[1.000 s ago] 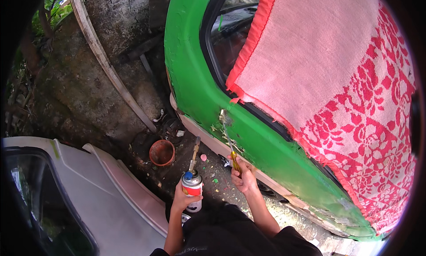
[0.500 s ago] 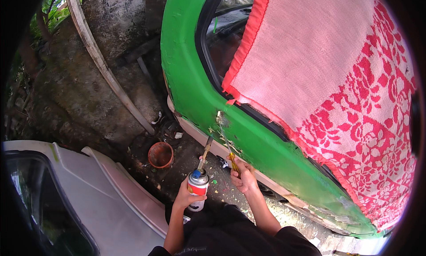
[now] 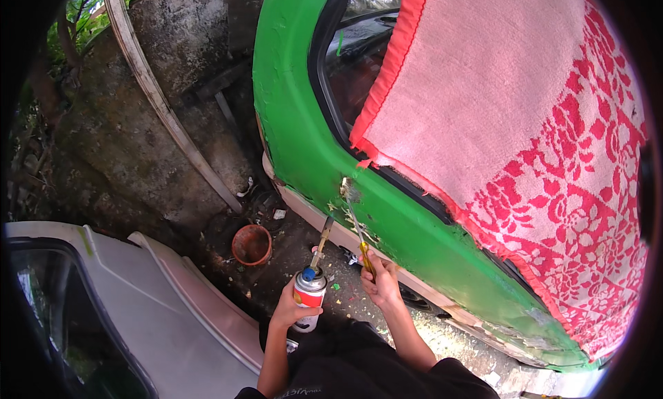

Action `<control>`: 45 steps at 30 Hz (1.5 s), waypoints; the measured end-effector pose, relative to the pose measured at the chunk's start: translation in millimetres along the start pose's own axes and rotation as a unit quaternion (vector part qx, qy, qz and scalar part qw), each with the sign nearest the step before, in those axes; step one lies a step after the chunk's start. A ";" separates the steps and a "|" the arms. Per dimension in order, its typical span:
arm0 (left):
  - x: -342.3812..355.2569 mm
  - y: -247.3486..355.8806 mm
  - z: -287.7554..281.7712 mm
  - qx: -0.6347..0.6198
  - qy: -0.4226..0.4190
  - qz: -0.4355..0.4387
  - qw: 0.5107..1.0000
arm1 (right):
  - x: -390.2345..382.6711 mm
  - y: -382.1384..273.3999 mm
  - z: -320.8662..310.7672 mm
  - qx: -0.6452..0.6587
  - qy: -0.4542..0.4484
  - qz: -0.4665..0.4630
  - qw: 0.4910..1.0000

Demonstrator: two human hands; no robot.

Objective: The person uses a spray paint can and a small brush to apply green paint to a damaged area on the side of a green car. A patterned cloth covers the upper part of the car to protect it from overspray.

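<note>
My left hand point(image 3: 286, 308) is wrapped around the can of a gas blowtorch point(image 3: 308, 299), which has a white and red body, a blue knob and a long metal nozzle. The nozzle points up toward the lower side of a green car body point(image 3: 293, 116), a little apart from it; no flame can be made out. My right hand point(image 3: 382, 283) grips the yellow handle of a screwdriver point(image 3: 367, 259). Its thin shaft reaches to a scraped patch point(image 3: 351, 191) of lifted, flaking paint on the green panel, just below the window corner.
A pink and red floral towel point(image 3: 483, 102) covers the car's windows. At lower left stands a pale vehicle point(image 3: 138, 281). A reddish-brown pot point(image 3: 252, 245) and litter lie on the ground between. A long curved strip point(image 3: 162, 109) leans near a stained wall point(image 3: 179, 33).
The whole view has shifted slightly, with the car appearing a little farther right and lower. Both hands keep their holds, and the screwdriver tip stays at the scraped patch.
</note>
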State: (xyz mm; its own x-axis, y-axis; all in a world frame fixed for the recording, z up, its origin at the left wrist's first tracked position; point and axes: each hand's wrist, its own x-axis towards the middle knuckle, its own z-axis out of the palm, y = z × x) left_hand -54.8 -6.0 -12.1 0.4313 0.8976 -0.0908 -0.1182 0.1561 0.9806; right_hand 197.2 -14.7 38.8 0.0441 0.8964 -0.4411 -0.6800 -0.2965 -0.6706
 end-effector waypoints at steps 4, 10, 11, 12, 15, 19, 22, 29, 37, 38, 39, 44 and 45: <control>-6.8 2.7 -4.6 -0.001 0.021 -0.012 1.000 | 0.6 7.6 6.5 0.011 0.002 0.004 1.000; -11.8 7.3 -13.2 -0.013 0.039 -0.008 0.999 | 4.1 8.6 15.7 0.013 -0.004 0.012 1.000; -13.0 8.5 -16.5 -0.017 0.043 -0.013 0.999 | 2.6 8.3 12.4 0.020 -0.002 0.017 1.000; -14.3 10.0 -19.1 -0.021 0.047 -0.018 0.998 | 0.1 4.5 5.7 0.027 -0.001 0.022 0.999; -18.4 24.0 -21.5 -0.042 0.067 -0.011 0.997 | -5.5 -3.1 -0.5 0.021 0.001 0.028 0.999; -20.8 25.7 -29.7 -0.035 0.085 0.010 0.996 | -8.3 -0.3 8.7 0.024 0.010 0.028 0.999; -25.1 26.9 -31.0 -0.040 0.088 0.006 0.995 | -18.5 -8.3 -4.4 0.016 0.014 0.032 0.999; -27.0 23.1 -23.1 -0.051 0.088 0.024 0.995 | -7.9 2.9 4.7 0.011 0.014 0.004 1.000; -29.2 18.8 -21.0 -0.040 0.071 0.022 0.996 | -6.7 -0.1 5.0 0.028 0.015 0.013 0.999; -29.7 18.4 -21.8 -0.037 0.065 0.015 0.997 | -10.5 -1.4 -1.8 0.020 0.004 0.010 1.000; -31.2 20.4 -23.1 -0.042 0.065 0.007 0.997 | -5.8 -0.7 1.9 0.020 -0.002 0.015 1.000; -30.9 11.1 -17.5 -0.019 0.061 0.009 0.998 | -2.4 18.2 16.9 0.095 -0.002 0.025 0.995; -30.8 9.5 -16.8 -0.012 0.059 0.016 0.998 | -7.6 17.5 13.5 0.118 -0.004 0.033 0.992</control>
State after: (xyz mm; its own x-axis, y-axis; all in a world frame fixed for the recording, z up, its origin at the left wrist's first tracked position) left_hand -84.2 -25.2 -2.9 0.3180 0.9447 -0.0808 -0.1524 0.1350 0.9791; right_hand 175.0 -22.2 38.5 -0.0114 0.8803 -0.4744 -0.8333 -0.2705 -0.4820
